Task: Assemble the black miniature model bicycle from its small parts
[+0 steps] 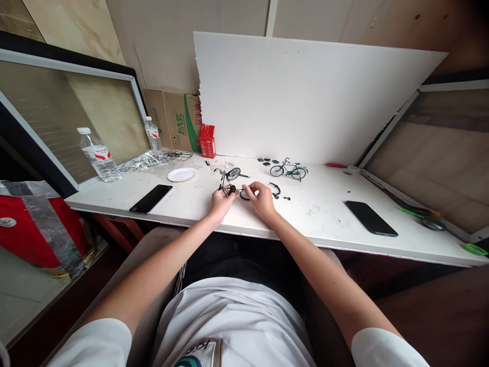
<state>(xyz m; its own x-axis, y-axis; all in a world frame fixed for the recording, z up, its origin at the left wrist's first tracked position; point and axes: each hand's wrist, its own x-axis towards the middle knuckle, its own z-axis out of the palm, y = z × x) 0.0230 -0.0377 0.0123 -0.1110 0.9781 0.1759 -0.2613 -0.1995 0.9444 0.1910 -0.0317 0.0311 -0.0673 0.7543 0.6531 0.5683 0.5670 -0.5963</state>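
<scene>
My left hand (221, 205) is closed around a small black model bicycle (226, 189), which is partly covered by the fingers. Close beside it, my right hand (262, 198) has its thumb and fingertips pinched at the rear of the model, by a spoked wheel (245, 195). Whether the right fingers grip the wheel or a smaller part there is hidden. Just behind the hands, another spoked wheel (233, 174) appears with a green piece beside it. Curved black parts (276, 189) lie right of my right hand. A green model bicycle (289, 169) stands upright farther back.
A white plate (182, 175), a phone (151, 199) and plastic part frames (156, 160) lie left. Water bottles (100, 155), a red box (208, 141) and a carton (179, 122) stand behind. Another phone (371, 218) lies right; a white board (305, 97) leans at the back.
</scene>
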